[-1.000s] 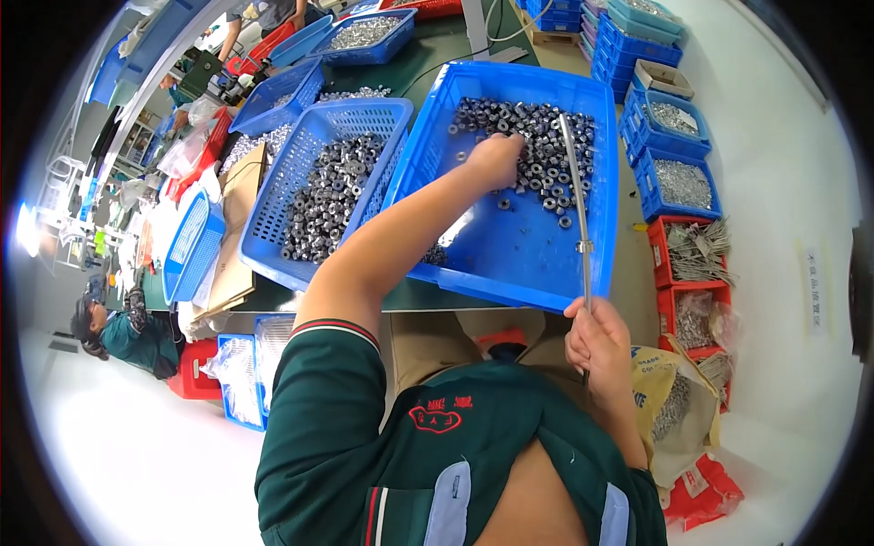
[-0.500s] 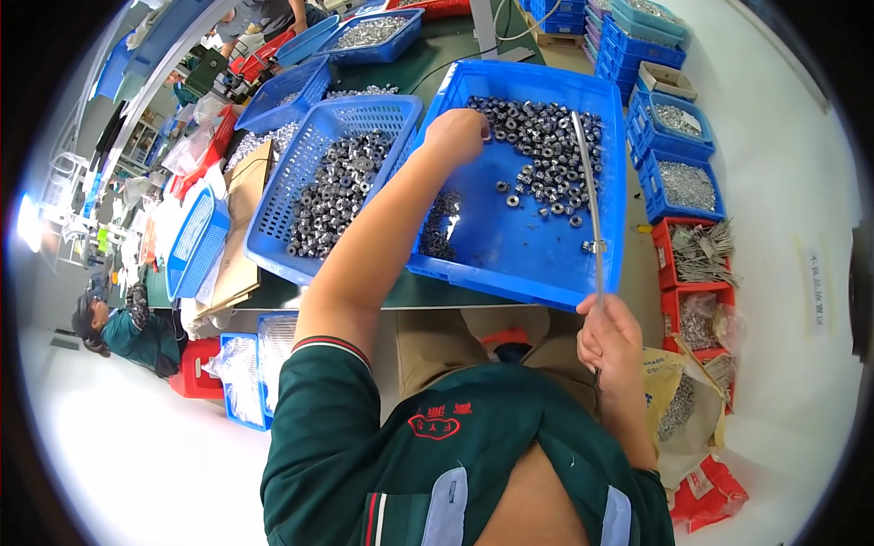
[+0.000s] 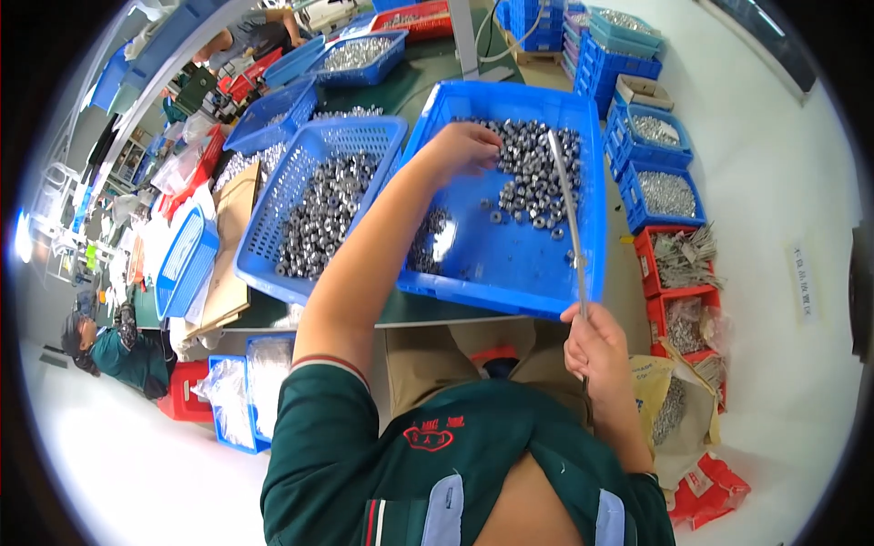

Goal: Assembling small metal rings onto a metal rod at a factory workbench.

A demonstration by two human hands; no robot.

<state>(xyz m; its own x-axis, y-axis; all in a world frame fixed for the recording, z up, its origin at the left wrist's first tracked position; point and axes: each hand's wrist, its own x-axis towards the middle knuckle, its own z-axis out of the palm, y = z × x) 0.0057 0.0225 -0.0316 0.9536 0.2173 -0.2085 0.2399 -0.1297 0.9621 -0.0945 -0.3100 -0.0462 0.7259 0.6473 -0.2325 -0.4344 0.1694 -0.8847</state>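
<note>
My right hand (image 3: 596,346) is closed round the lower part of a long thin metal rod (image 3: 566,196). The rod slants up over the right side of a blue tray (image 3: 510,296). A small shiny collar-like piece (image 3: 577,260) sits partway along it. Many dark metal nuts with round holes (image 3: 523,196) lie heaped in the tray's far right part. My left hand (image 3: 466,150) is over the heap's left edge, fingers curled together and slightly blurred. What they hold, if anything, is hidden. Smaller dark bits (image 3: 426,246) lie along the tray's left side.
A perforated blue basket (image 3: 259,241) of similar nuts stands left of the tray. Cardboard (image 3: 238,200) and another blue basket (image 3: 187,259) lie farther left. Bins of metal parts (image 3: 669,194) line the right wall. A co-worker (image 3: 127,350) is at far left, another person (image 3: 259,36) beyond the table.
My left hand has shifted slightly right along the heap. My right hand still grips the rod. The whole view has tilted slightly, shifting the trays a little down and left.
</note>
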